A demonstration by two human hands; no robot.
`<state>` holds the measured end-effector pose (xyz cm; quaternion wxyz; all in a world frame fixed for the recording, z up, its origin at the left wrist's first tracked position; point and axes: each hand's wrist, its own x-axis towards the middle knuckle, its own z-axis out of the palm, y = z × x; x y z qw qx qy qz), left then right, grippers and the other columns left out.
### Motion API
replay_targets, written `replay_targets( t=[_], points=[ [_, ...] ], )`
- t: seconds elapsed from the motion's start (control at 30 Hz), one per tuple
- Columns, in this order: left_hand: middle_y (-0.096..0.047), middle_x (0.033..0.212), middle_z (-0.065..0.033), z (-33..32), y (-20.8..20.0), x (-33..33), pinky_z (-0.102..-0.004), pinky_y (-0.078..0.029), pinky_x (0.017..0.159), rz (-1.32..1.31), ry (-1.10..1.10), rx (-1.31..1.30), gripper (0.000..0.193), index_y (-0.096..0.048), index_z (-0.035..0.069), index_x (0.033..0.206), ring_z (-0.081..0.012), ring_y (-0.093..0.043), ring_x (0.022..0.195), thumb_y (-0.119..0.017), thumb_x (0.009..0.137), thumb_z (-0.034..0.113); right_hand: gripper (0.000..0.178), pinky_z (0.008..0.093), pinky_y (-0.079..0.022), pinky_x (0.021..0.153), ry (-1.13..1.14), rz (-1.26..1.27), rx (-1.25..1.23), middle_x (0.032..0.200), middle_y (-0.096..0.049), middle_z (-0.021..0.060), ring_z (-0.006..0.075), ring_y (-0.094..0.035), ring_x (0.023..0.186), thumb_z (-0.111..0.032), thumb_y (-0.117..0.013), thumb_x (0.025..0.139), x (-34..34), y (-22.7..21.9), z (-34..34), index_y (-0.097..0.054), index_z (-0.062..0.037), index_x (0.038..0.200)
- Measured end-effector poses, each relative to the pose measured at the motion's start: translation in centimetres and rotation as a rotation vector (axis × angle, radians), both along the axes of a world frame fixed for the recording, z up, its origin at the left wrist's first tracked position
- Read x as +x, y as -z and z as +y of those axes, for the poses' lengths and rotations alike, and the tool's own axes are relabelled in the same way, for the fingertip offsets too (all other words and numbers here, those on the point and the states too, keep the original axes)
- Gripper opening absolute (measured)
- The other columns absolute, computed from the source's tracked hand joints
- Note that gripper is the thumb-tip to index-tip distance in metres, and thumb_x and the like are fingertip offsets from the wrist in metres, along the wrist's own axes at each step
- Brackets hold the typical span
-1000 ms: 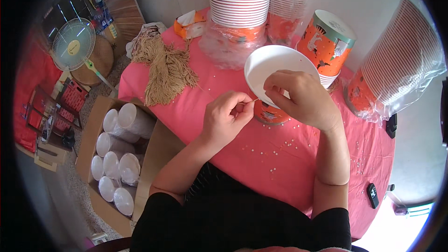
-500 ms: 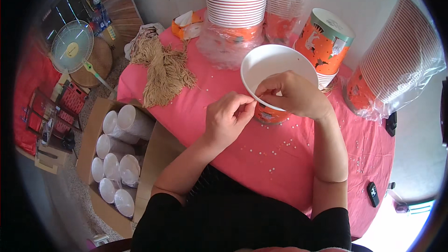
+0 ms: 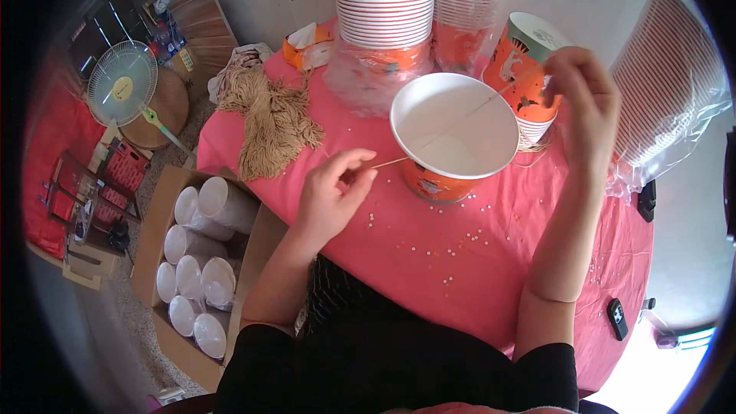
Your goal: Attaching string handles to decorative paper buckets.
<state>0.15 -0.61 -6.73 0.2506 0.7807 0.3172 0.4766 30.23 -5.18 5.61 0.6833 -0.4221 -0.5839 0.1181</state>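
An orange paper bucket (image 3: 438,184) with a white inside stands upright on the pink-covered table, its mouth facing me. A thin tan string (image 3: 389,162) runs from my left hand to the bucket's left side, just under the rim. It shows again inside and slants up across the mouth to my right hand. My left hand (image 3: 331,198) pinches one end between thumb and fingers, left of the bucket. My right hand (image 3: 586,100), slightly blurred, is raised beyond the bucket's right side with its fingers closed on the other end. Whether the string passes through a hole is too small to tell.
A bundle of tan strings (image 3: 276,126) lies at the back left. Tall bucket stacks (image 3: 383,8) and an upside-down bucket stack (image 3: 515,69) stand behind. Small white dots (image 3: 452,253) are scattered on the pink cloth. A carton (image 3: 188,353) of wrapped cups sits at left.
My right hand has moved from the bucket's rim up and to the right, drawing the string across the mouth. My left hand has shifted left, away from the bucket.
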Motion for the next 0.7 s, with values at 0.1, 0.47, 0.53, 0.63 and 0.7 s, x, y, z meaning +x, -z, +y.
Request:
replay_targets(
  t=[0.1, 0.47, 0.53, 0.63, 0.7],
  points=[
    [-0.063, 0.085, -0.0018, 0.1, 0.0, -1.6, -0.0223, -0.050, 0.059, -0.091, 0.120, -0.273, 0.020, -0.063, 0.002, 0.110, -0.0069, -0.060, 0.073, -0.065, 0.090, 0.003, 0.014, 0.0215, -0.043, 0.058, 0.034, 0.203, 0.171, 0.088, -0.066, 0.0084, 0.0097, -0.053, 0.060, -0.009, -0.055, 0.094, 2.6, -1.1, -1.2, -0.064, 0.0015, 0.091],
    [-0.066, 0.090, -0.0071, -0.3, -0.7, -3.1, -0.0274, -0.055, 0.069, -0.345, 0.759, -0.806, 0.020, -0.063, -0.003, 0.113, -0.0119, -0.063, 0.075, -0.058, 0.095, 0.006, 0.020, 0.0259, -0.039, 0.062, -0.809, 0.371, 0.423, 0.091, -0.062, 0.0120, 0.0087, -0.033, 0.052, -0.016, -0.044, 0.102, 5.4, -2.8, -5.3, -0.054, 0.0004, 0.109],
    [-0.068, 0.094, -0.0097, -0.7, -1.2, -2.5, -0.0296, -0.056, 0.072, -0.417, 0.839, -0.872, 0.021, -0.062, -0.003, 0.114, -0.0145, -0.065, 0.076, -0.057, 0.096, 0.006, 0.021, 0.0265, -0.037, 0.055, -0.781, 0.362, 0.434, 0.075, -0.053, 0.0058, 0.0101, -0.035, 0.048, -0.017, -0.038, 0.103, 4.1, -2.9, -5.6, -0.050, -0.0014, 0.111],
    [-0.070, 0.101, -0.0142, -1.1, -1.5, -1.8, -0.0335, -0.057, 0.077, -0.483, 0.805, -0.775, 0.022, -0.062, -0.003, 0.114, -0.0195, -0.068, 0.081, -0.057, 0.094, 0.001, 0.026, 0.0307, -0.041, 0.043, -0.972, -0.087, 0.279, 0.064, -0.055, 0.0121, 0.0161, -0.045, 0.040, -0.021, -0.040, 0.102, 3.2, -3.0, -5.4, -0.053, 0.0017, 0.104],
    [-0.070, 0.104, -0.0159, -1.5, -1.7, -1.5, -0.0332, -0.057, 0.080, -0.377, 0.578, -0.577, 0.023, -0.062, -0.003, 0.114, -0.0212, -0.069, 0.087, -0.061, 0.091, -0.003, 0.028, 0.0279, -0.049, 0.040, -0.826, -0.057, 0.223, 0.073, -0.066, 0.0227, 0.0205, -0.063, 0.050, -0.013, -0.048, 0.098, 0.8, -2.1, -5.7, -0.062, 0.0076, 0.086]
  ],
)
